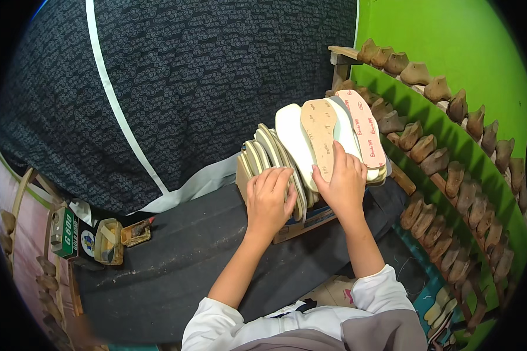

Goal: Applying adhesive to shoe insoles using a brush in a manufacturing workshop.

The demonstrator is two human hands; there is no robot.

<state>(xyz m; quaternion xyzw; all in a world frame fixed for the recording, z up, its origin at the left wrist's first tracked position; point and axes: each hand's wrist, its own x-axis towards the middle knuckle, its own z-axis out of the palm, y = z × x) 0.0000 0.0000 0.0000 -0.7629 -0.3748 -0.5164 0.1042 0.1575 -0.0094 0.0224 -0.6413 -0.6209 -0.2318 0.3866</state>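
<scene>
A row of shoe insoles (275,155) stands on edge in a cardboard box (301,222). My left hand (268,199) lies flat on the nearer, lower insoles, fingers spread over their tops. My right hand (344,181) grips the taller fanned insoles: a white one (291,137), a tan one (319,128) and a pink one (366,126). Its thumb and fingers press against the tan insole's face. The box rests on a dark cloth-covered surface (181,257).
A large dark patterned fabric (175,76) with a white stripe fills the back. Rows of wooden shoe lasts (445,164) line green shelves on the right. A green tin (67,231) and small open glue cans (108,241) sit at the left.
</scene>
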